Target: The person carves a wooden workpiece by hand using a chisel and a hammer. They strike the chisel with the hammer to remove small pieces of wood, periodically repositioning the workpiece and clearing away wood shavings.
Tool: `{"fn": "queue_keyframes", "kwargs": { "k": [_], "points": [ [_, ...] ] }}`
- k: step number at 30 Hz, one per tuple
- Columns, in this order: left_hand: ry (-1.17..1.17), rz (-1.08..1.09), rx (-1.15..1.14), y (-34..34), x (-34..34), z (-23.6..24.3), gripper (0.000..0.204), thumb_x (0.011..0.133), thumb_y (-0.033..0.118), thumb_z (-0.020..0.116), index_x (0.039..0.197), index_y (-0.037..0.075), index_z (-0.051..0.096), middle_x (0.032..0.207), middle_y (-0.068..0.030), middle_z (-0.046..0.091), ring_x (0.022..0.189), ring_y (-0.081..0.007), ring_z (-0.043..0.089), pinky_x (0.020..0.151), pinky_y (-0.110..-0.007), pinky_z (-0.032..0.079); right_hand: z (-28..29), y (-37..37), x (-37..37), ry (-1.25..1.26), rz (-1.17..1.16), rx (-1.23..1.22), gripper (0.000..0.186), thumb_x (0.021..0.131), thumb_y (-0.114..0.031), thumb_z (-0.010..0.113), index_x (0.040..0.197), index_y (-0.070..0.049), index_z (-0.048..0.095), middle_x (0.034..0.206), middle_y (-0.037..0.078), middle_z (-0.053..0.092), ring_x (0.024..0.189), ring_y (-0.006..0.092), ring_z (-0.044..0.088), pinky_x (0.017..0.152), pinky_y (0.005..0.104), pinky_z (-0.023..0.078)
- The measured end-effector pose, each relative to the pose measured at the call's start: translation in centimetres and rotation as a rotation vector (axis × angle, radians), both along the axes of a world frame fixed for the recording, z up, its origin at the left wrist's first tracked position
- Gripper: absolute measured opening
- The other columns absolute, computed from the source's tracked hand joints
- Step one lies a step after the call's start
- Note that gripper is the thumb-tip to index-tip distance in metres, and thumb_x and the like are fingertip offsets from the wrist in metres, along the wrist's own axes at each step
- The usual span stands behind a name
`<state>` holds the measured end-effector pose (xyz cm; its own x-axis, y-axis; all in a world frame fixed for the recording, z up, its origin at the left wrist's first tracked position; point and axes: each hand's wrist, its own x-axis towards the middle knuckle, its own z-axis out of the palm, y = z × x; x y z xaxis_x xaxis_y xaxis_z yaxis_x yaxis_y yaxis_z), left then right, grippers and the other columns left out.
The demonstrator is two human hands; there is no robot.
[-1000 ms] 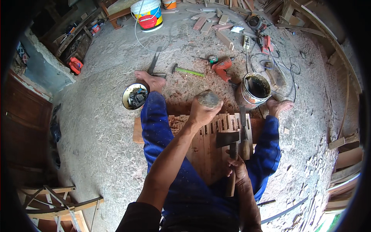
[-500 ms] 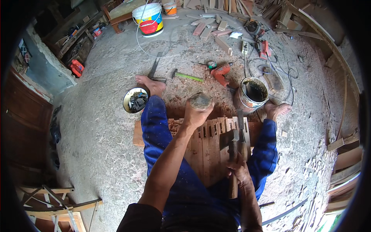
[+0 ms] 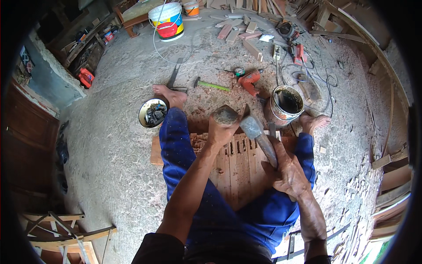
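Note:
My left hand (image 3: 218, 134) is closed around an upright wooden piece (image 3: 225, 115), seen mostly from its round top end, above a slatted wooden panel (image 3: 233, 174) lying between my legs. An axe (image 3: 252, 127) with a wooden handle is in my right hand (image 3: 285, 176), its fingers wrapped round the handle; its head is raised just right of the wooden piece, close to it. Behind the axe, part of a dark blade (image 3: 272, 128) lies on the panel's right side.
Around my feet are a bowl of metal parts (image 3: 154, 115), a hammer (image 3: 213, 86), an orange drill (image 3: 249, 82) and a metal bucket (image 3: 283, 112). Farther off stand a colourful bucket (image 3: 169, 27), wood offcuts (image 3: 252, 46), cords (image 3: 329, 88) and leaning boards (image 3: 395, 180) at the right.
My right hand has lifted the axe from low on the right up beside the wooden piece, turning its head. My left hand has dropped slightly and shifted left since a second ago.

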<state>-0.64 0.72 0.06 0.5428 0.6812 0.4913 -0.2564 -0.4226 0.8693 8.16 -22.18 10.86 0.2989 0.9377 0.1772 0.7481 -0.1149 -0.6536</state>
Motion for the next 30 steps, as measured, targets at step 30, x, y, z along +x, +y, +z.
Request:
{"fn": "queue_keyframes", "kwargs": {
  "k": [30],
  "points": [
    [0.102, 0.091, -0.168, 3.0, 1.9, -3.6, 0.013, 0.080, 0.003, 0.075, 0.089, 0.000, 0.066, 0.088, -0.0065, 0.071, 0.077, -0.0137, 0.065, 0.068, -0.032, 0.052, 7.9, 9.7, 0.8, -0.502, 0.033, -0.041, 0.057, 0.076, 0.004, 0.061, 0.128, 0.003, 0.038, 0.077, 0.028, 0.066, 0.070, 0.0391, 0.071, 0.063, 0.0479, 0.059]
  ]
}}
